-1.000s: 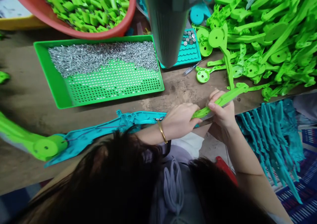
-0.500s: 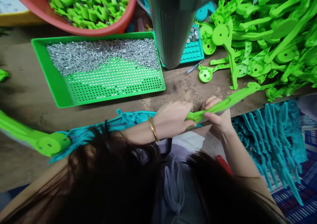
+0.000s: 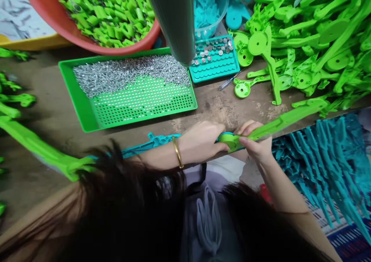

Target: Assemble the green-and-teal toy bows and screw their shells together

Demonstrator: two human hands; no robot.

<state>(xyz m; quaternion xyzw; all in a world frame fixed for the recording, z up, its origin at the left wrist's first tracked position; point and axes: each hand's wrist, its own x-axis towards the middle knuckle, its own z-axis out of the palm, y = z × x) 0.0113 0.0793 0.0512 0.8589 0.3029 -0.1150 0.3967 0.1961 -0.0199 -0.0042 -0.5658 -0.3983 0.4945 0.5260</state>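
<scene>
A long bright green plastic arm with a rounded end (image 3: 278, 123) slants up to the right from between my hands. My right hand (image 3: 256, 142) is closed around it near the rounded end, thumb on top. At that end my left hand (image 3: 204, 140), with a gold bangle on the wrist, is closed, its thumb against the green piece and its other fingertips hidden. A teal edge (image 3: 223, 135) shows beside the rounded end. Beneath my left forearm lies a long teal plastic part (image 3: 156, 141); whether it joins the held piece is hidden.
A green perforated tray (image 3: 139, 117) of small metal pins or screws stands ahead, beside a teal tray (image 3: 216, 70) with metal discs. A grey post (image 3: 174, 22) rises there. A screwdriver (image 3: 228, 81) lies near piled green parts (image 3: 307, 57). Teal parts (image 3: 324, 161) hang at right.
The view has shifted, showing more at the left. The held green arm's rounded end has turned into clearer view, with the teal edge beside it. Both hands keep their hold.
</scene>
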